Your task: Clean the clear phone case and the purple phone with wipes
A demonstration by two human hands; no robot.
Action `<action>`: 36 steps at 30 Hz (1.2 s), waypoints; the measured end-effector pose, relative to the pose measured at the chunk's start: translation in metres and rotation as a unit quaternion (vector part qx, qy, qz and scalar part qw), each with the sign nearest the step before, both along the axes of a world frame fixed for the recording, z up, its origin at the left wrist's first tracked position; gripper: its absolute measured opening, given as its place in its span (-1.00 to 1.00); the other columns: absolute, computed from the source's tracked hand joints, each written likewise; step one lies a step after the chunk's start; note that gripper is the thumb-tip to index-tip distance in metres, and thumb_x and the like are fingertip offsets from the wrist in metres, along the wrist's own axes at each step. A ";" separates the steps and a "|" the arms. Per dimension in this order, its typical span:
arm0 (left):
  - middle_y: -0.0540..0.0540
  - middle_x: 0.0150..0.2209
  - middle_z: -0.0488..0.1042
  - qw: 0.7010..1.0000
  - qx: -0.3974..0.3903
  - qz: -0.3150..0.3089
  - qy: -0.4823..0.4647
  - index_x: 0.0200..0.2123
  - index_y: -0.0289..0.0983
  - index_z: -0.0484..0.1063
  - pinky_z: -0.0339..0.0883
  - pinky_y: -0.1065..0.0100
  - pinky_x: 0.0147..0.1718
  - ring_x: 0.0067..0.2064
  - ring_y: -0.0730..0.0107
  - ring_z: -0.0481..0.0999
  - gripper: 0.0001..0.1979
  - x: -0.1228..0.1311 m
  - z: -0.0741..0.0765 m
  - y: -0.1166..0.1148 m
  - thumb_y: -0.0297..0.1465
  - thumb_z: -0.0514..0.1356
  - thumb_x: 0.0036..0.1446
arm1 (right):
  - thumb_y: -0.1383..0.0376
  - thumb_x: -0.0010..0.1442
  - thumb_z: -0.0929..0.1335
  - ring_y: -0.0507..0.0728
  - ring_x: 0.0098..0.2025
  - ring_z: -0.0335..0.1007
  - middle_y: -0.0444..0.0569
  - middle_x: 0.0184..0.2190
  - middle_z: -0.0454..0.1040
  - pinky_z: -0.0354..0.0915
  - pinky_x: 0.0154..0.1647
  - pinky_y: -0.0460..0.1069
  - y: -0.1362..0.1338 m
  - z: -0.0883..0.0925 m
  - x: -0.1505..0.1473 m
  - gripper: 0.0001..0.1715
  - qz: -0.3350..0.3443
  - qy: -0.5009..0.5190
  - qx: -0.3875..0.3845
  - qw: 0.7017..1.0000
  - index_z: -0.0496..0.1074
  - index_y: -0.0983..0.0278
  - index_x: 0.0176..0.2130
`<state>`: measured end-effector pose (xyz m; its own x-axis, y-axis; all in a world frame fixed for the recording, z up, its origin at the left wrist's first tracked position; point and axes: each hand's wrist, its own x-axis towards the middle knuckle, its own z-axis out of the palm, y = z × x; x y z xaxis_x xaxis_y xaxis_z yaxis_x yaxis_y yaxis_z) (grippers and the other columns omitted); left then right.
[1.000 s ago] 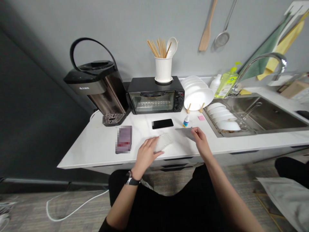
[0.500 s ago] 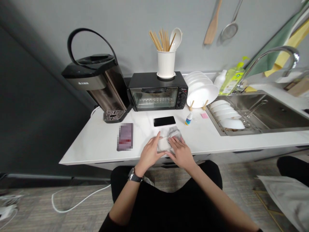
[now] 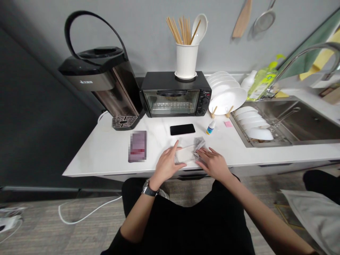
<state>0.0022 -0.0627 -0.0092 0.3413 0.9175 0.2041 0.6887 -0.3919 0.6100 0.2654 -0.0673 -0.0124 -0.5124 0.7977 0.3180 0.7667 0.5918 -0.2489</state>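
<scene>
A small whitish packet in clear crinkled plastic wrap (image 3: pixel 189 151) lies near the front edge of the white counter (image 3: pixel 106 156). My left hand (image 3: pixel 167 164) grips its left end, thumb up and fingers curled round it. My right hand (image 3: pixel 214 163) rests just to the right, fingers stretched flat with the tips on the wrap. A black phone (image 3: pixel 182 129) lies just behind the packet. A small dropper bottle (image 3: pixel 211 127) stands right of the phone.
A black toaster oven (image 3: pixel 175 95) carries a white utensil holder (image 3: pixel 186 60). A black water boiler (image 3: pixel 102 85) stands at the left. A blurred dark card (image 3: pixel 137 146) lies left of my hands. White plates (image 3: pixel 225 97) and bowls (image 3: pixel 253 124) sit by the steel sink (image 3: pixel 294 122).
My right hand came in from the right with the wrap's free end and now lies flat on the packet. My left hand kept its hold. The view tilted down slightly.
</scene>
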 end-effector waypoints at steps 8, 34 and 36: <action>-0.23 0.20 0.46 1.000 0.003 0.000 0.029 0.55 -0.12 -0.25 0.35 0.01 0.18 0.20 0.01 0.44 0.12 -0.003 -0.003 -0.001 -0.31 0.42 0.15 | -0.05 0.43 0.33 0.26 0.22 0.52 0.16 0.19 0.56 0.32 0.36 0.21 -0.012 0.005 -0.059 -0.45 0.097 0.046 -0.044 0.993 0.46 0.27 0.17; -0.18 0.28 0.45 1.000 -0.004 -0.018 0.019 0.54 -0.06 -0.28 0.20 -0.05 0.29 0.31 -0.01 0.38 0.10 -0.002 -0.004 0.004 -0.18 0.39 0.19 | -0.01 0.41 0.36 0.31 0.20 0.52 0.18 0.10 0.61 0.34 0.32 0.25 0.004 0.004 -0.041 -0.49 0.001 0.050 -0.001 0.999 0.53 0.26 0.15; -0.24 0.27 0.44 1.000 -0.001 -0.020 0.022 0.55 -0.10 -0.27 0.23 -0.05 0.27 0.29 -0.02 0.40 0.06 -0.004 -0.008 0.005 -0.17 0.35 0.22 | -0.04 0.40 0.36 0.28 0.19 0.53 0.15 0.11 0.61 0.31 0.36 0.22 -0.004 0.004 -0.067 -0.49 0.047 0.073 -0.022 0.996 0.54 0.25 0.11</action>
<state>-0.0015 -0.0577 -0.0173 0.3852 0.9036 0.1875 0.6985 -0.4183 0.5806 0.1980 -0.0715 -0.0080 -0.5359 0.7635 0.3603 0.6627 0.6449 -0.3808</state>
